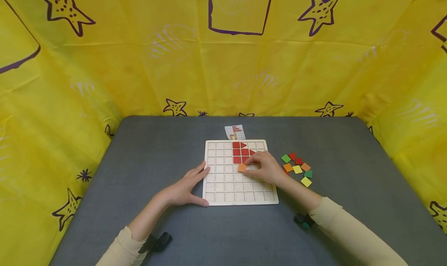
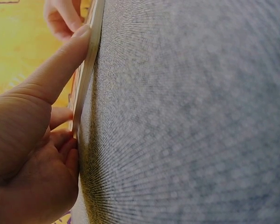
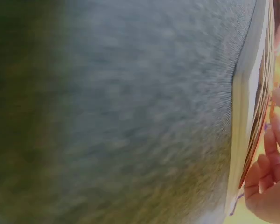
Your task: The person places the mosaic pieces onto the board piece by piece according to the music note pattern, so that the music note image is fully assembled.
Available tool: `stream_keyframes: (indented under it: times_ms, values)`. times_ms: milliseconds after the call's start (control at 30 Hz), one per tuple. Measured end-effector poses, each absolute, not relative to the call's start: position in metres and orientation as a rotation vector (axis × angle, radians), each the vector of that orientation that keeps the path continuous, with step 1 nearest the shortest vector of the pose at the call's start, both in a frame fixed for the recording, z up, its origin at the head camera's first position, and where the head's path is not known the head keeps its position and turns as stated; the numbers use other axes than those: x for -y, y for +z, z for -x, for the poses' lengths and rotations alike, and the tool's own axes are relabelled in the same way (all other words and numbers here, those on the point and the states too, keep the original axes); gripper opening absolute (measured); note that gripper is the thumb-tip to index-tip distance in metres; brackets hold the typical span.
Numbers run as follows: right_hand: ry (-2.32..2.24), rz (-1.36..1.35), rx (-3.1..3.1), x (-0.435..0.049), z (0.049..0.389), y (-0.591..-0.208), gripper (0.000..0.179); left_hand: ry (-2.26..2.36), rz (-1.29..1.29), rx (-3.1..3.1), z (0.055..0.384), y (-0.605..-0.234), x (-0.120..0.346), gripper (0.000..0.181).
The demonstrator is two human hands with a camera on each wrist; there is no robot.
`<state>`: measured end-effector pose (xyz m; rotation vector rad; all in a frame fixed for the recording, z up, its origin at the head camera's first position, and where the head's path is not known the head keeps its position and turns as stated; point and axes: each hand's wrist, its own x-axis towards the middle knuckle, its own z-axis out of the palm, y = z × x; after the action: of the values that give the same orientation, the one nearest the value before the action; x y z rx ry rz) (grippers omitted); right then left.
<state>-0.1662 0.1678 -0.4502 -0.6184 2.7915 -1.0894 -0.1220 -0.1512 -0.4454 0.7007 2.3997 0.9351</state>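
A square wooden grid board [image 1: 223,186] lies on the table, with several red squares and triangles [image 1: 236,152] in its upper cells. My right hand [image 1: 263,168] pinches an orange square tile [image 1: 242,168] between thumb and fingers, just below the red pieces. In the right wrist view that tile appears edge-on at the fingertips, above the board. Along the board's left side, my left hand [image 1: 185,187] is spread, its thumb at the near corner and fingers on the edge. The left wrist view shows the straight thumb [image 2: 60,65] against the board's side [image 2: 89,65].
To the right of the board lie several loose tiles [image 1: 297,169] in green, red, orange and yellow. A small printed pattern card [image 1: 234,131] sits behind the board. Yellow patterned cloth [image 1: 209,72] surrounds the grey table [image 1: 157,149].
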Motion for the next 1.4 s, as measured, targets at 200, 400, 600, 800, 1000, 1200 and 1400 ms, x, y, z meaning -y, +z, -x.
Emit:
stream_keyframes:
  times_ms: [200, 400, 600, 800, 1000, 1200, 1400]
  values:
    - [-1.034, 0.676, -2.828, -0.161, 0.168, -0.451, 0.024, 0.933, -0.713, -2.400, 0.121, -0.446, 0.150, 0.107]
    - [-1.064, 0.720, -2.823, -0.158, 0.167, -0.451, 0.025, 0.929, -0.708, -2.405, 0.121, -0.447, 0.150, 0.107]
    - [-1.115, 0.684, -2.807, -0.161, 0.167, -0.449, 0.025, 0.929, -0.710, -2.402, 0.122, -0.448, 0.150, 0.108]
    - [-1.252, 0.562, -2.765, -0.183, 0.165, -0.445, 0.024, 0.935, -0.714, -2.408, 0.122, -0.448, 0.151, 0.108]
    - [-1.297, 0.372, -2.773, -0.219, 0.160, -0.442, 0.030, 0.932, -0.723, -2.414, 0.121, -0.447, 0.152, 0.108]
    - [-1.221, 0.266, -2.878, -0.258, 0.156, -0.444, 0.032, 0.944, -0.739, -2.417, 0.122, -0.446, 0.152, 0.107]
    - [-1.111, 0.189, -2.965, -0.285, 0.154, -0.448, 0.033, 0.944, -0.744, -2.415, 0.122, -0.447, 0.152, 0.106]
